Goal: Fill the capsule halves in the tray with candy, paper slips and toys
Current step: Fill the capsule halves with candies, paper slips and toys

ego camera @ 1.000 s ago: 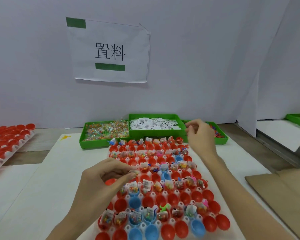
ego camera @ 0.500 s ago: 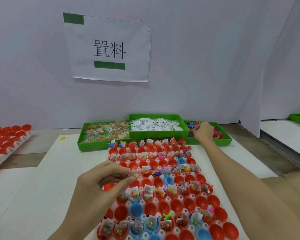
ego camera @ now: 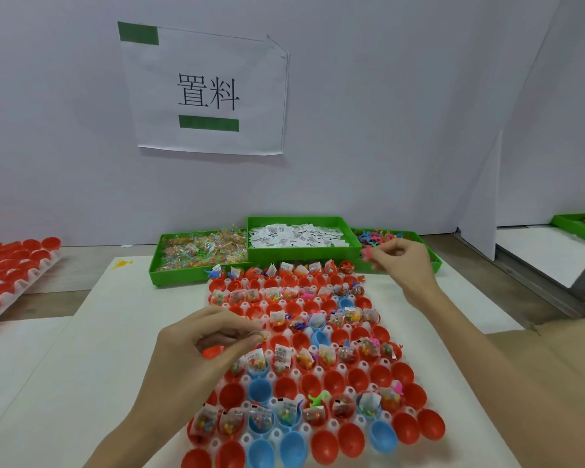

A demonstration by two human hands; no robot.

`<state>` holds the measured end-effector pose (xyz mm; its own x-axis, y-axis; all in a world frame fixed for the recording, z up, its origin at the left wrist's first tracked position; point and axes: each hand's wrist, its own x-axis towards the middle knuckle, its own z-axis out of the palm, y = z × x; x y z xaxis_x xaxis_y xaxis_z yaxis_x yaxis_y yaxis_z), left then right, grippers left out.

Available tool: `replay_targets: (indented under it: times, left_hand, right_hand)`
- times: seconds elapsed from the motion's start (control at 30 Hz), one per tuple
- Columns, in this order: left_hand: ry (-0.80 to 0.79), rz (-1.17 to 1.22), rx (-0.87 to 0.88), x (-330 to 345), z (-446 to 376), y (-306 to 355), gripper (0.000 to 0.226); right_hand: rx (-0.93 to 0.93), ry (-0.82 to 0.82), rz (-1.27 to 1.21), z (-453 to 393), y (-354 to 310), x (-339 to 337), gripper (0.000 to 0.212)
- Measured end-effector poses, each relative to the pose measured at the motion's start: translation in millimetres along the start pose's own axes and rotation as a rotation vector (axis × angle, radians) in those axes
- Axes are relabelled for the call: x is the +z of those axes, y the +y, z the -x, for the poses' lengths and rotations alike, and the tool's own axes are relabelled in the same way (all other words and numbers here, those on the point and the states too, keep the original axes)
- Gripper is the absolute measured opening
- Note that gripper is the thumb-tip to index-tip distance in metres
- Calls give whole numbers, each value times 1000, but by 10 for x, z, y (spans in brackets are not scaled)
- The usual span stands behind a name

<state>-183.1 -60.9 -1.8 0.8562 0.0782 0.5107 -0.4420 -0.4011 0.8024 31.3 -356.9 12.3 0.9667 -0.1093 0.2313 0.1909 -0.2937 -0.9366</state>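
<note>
A white tray (ego camera: 343, 368) of red and blue capsule halves lies in front of me; many halves hold candy packets, paper slips and small toys, others are bare. My left hand (ego camera: 200, 342) hovers over the tray's left side with fingertips pinched on something small, hard to make out. My right hand (ego camera: 399, 261) is raised at the front edge of the toy bin (ego camera: 433, 261), pinching a small pink toy (ego camera: 365, 253). Behind the tray stand the candy bin (ego camera: 156, 268) and the slip bin (ego camera: 304, 253).
A second tray of red capsule halves (ego camera: 11, 268) lies at the far left. A white wall with a paper sign rises behind the bins. Another green bin (ego camera: 574, 224) and a white divider are at the right; brown cardboard lies at the lower right.
My right hand reached into the toy bin and has now lifted back out with a pink toy pinched in its fingers. My left hand has stayed over the tray's left side.
</note>
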Motion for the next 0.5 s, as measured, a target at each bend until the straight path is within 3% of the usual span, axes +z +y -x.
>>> replay_targets:
  times: [0.1, 0.27, 0.5]
  left_hand:
    - [-12, 8, 25, 30, 16, 48, 23]
    - [-114, 36, 52, 164, 31, 198, 22]
    - [-255, -17, 129, 548, -76, 374, 14]
  right_hand:
    - [-55, -207, -138, 555, -142, -56, 4]
    - [-246, -510, -138, 1233, -315, -108, 11]
    - [-266, -584, -155, 1499, -322, -141, 24]
